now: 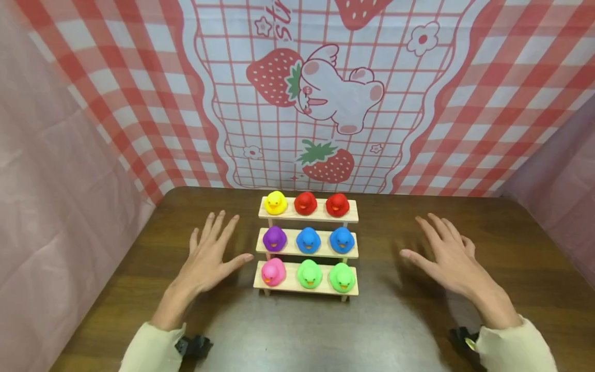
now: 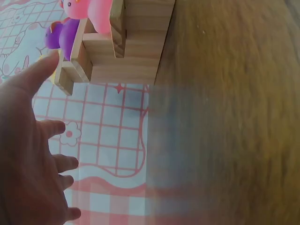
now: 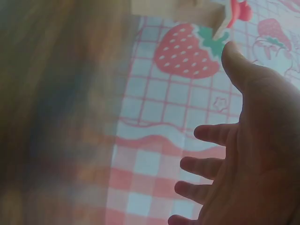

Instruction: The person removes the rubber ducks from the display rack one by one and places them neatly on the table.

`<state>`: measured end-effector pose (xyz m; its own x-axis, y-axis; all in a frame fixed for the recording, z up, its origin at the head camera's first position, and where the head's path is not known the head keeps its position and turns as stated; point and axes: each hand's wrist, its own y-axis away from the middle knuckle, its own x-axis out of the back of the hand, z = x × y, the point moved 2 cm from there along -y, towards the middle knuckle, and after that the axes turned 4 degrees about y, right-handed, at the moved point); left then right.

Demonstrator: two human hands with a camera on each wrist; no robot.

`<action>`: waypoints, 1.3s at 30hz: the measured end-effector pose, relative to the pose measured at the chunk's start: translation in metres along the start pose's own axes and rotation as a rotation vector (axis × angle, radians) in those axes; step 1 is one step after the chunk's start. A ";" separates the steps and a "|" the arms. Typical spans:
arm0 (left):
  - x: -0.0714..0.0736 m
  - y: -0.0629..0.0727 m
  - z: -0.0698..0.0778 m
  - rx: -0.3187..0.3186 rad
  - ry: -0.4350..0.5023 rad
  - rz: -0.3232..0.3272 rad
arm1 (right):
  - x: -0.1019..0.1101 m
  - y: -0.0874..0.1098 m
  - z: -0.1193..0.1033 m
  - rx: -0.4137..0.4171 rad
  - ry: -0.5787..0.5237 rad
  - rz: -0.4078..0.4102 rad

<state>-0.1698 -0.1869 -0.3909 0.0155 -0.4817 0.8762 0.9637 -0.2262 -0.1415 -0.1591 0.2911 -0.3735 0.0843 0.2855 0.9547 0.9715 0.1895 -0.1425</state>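
Note:
A three-tier wooden rack [image 1: 288, 287] carries several small rubber ducks. On its top tier sit a yellow duck [image 1: 276, 203] and two red ducks [image 1: 305, 204]. The middle tier bears a purple duck [image 1: 275, 239] and two blue ducks [image 1: 309, 241]. Along the bottom are a pink duck [image 1: 273, 272] and two green ducks [image 1: 309, 274]. My left hand [image 1: 209, 261] is spread just left of the rack, holding nothing, its thumb pointing at the lower tiers. Farther off to the right, my right hand [image 1: 448, 258] is spread too and holds nothing.
The rack stands on a dark brown wooden table [image 1: 297, 336]. Behind it hangs a red-and-white checked cloth [image 1: 446, 129] with strawberry prints. Pale pink fabric [image 1: 60, 181] hangs at the left side. Dark wrist cameras [image 1: 194, 346] show at the cuffs.

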 end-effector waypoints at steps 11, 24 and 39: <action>-0.013 -0.003 0.007 -0.045 0.264 0.010 | 0.004 -0.018 -0.042 0.030 -0.057 0.040; -0.035 -0.009 0.006 -0.054 0.654 -0.057 | 0.002 -0.041 -0.082 0.067 -0.159 0.088; -0.059 -0.017 -0.003 -0.047 1.023 -0.020 | 0.003 -0.062 -0.119 0.129 -0.206 0.171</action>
<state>-0.1882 -0.1564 -0.4417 -0.2569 -0.9640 0.0688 0.9494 -0.2650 -0.1684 -0.1932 0.1688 -0.3308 0.1853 0.5056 0.8427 0.9098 0.2358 -0.3415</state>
